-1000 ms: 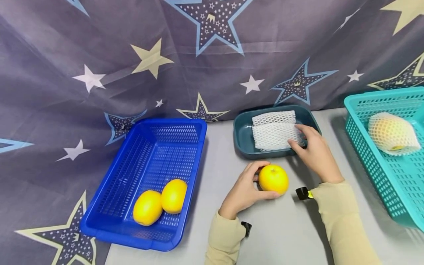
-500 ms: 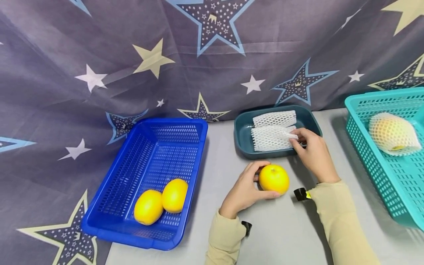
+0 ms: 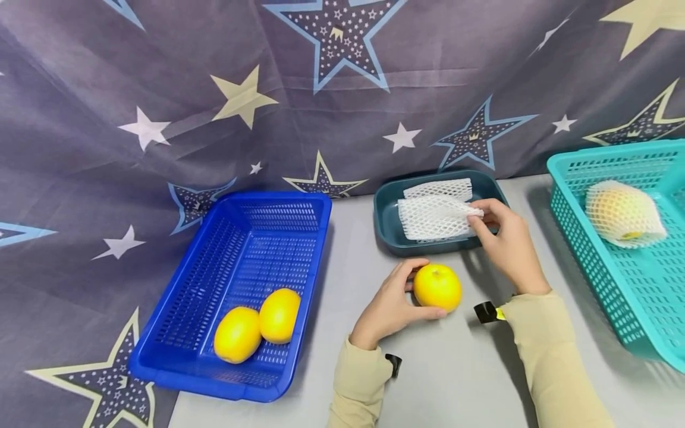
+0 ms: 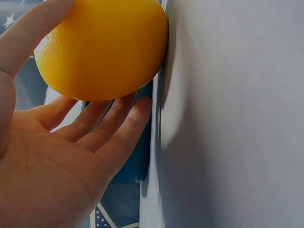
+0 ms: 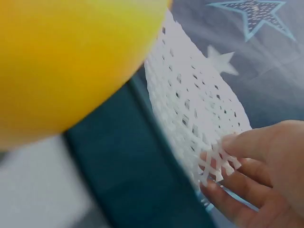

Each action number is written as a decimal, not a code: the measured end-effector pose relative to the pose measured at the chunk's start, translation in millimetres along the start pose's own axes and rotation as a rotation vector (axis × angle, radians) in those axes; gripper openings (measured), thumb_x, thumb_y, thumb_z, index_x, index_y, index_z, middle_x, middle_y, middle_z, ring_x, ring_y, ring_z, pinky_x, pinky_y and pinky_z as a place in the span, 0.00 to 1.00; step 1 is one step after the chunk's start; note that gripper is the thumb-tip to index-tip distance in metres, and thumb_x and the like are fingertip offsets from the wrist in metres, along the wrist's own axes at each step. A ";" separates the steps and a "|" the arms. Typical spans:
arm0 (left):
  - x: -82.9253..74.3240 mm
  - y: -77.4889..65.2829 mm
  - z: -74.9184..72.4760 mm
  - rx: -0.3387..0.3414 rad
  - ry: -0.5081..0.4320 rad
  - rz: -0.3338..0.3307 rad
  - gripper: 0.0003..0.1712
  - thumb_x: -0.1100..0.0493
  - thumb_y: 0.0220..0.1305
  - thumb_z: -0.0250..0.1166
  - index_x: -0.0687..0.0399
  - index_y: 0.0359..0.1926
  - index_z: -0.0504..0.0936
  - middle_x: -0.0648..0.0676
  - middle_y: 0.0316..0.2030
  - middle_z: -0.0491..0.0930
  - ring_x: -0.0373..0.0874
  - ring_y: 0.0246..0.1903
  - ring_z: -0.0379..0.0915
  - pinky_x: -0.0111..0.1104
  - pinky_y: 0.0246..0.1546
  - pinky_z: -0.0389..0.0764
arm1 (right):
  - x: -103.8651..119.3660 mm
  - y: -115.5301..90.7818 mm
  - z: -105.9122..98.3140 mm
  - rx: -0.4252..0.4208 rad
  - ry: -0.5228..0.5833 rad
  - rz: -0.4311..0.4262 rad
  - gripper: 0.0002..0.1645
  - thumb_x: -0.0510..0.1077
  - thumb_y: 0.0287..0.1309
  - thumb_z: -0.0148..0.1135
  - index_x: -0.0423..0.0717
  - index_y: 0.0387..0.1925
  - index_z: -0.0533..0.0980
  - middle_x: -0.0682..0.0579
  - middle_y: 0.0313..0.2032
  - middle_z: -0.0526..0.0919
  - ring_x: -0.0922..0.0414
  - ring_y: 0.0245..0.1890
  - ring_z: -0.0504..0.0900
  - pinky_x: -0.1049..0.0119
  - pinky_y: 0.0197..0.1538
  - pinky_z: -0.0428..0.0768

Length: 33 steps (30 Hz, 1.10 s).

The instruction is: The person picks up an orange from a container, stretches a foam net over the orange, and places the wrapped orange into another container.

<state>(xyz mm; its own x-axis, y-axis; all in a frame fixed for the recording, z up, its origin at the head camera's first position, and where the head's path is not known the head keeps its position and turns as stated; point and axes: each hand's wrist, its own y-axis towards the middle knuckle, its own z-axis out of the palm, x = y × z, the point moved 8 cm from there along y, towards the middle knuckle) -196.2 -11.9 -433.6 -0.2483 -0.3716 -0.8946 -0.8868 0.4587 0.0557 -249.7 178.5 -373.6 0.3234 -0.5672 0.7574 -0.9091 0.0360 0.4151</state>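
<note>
My left hand [image 3: 387, 303] holds a round yellow orange [image 3: 437, 288] on the table, thumb in front and fingers behind. In the left wrist view, the thumb and fingertips touch the orange [image 4: 104, 47]. My right hand [image 3: 508, 241] pinches the right end of a white foam net sleeve [image 3: 433, 219] between thumb and fingers. That end is raised a little above the dark teal tray [image 3: 386, 229]. Behind it, a second foam net sleeve [image 3: 439, 189] lies in the tray. The right wrist view shows the pinched net sleeve [image 5: 194, 99] close up, flattened, past the tray's side.
Two more oranges [image 3: 238, 334] lie in the blue basket [image 3: 326, 238] on the left. On the right, a turquoise basket [image 3: 588, 255] contains a fruit in a foam net [image 3: 623, 213]. A star-patterned cloth [image 3: 342, 119] hangs behind the tray.
My right hand has taken hold of the front net sleeve's right end and raised it slightly. The left hand still holds the orange in place.
</note>
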 end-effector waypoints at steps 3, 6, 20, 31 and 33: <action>1.9 -0.1 0.5 0.002 -0.005 -0.010 0.48 0.46 0.39 0.76 0.45 0.62 0.64 0.40 0.57 0.65 0.36 0.51 0.66 0.28 0.51 0.71 | 8.0 -1.8 -6.5 -0.022 0.075 0.009 0.13 0.40 0.60 0.57 0.41 0.46 0.75 0.47 0.34 0.80 0.59 0.32 0.77 0.79 0.39 0.72; 2.1 0.0 -1.0 -0.001 -0.010 -0.021 0.48 0.45 0.39 0.76 0.45 0.62 0.64 0.41 0.57 0.66 0.36 0.50 0.67 0.30 0.51 0.71 | 21.8 -3.8 -11.5 -0.026 0.180 0.019 0.12 0.38 0.59 0.58 0.40 0.45 0.75 0.45 0.34 0.80 0.57 0.31 0.78 0.79 0.37 0.74; -43.1 -5.1 -34.4 -0.111 -0.173 0.087 0.28 0.53 0.61 0.62 0.49 0.62 0.67 0.47 0.58 0.68 0.41 0.56 0.66 0.37 0.55 0.69 | 53.4 -31.9 -0.5 0.191 0.641 0.056 0.14 0.33 0.58 0.57 0.34 0.47 0.72 0.43 0.41 0.79 0.54 0.37 0.80 0.72 0.40 0.78; -66.9 -10.6 -35.0 -0.067 -0.371 0.056 0.20 0.61 0.71 0.46 0.67 0.59 0.68 0.60 0.52 0.73 0.39 0.50 0.67 0.41 0.57 0.66 | 52.9 -56.1 23.2 0.307 0.688 0.143 0.17 0.33 0.58 0.58 0.33 0.49 0.71 0.44 0.43 0.79 0.55 0.40 0.79 0.69 0.43 0.78; -65.8 -11.1 -33.7 -0.063 -0.403 0.029 0.20 0.61 0.72 0.44 0.66 0.60 0.67 0.61 0.50 0.73 0.39 0.47 0.67 0.43 0.56 0.66 | 54.5 -57.1 25.9 0.325 0.712 0.140 0.17 0.32 0.57 0.58 0.32 0.49 0.70 0.44 0.43 0.79 0.54 0.41 0.79 0.68 0.44 0.78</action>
<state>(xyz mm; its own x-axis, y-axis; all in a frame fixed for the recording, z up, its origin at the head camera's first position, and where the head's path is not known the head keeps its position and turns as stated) -183.2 -19.8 -360.4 -0.1124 -0.0074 -0.9936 -0.9068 0.4097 0.0996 -186.9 124.2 -369.1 0.1906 0.0910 0.9774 -0.9493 -0.2364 0.2071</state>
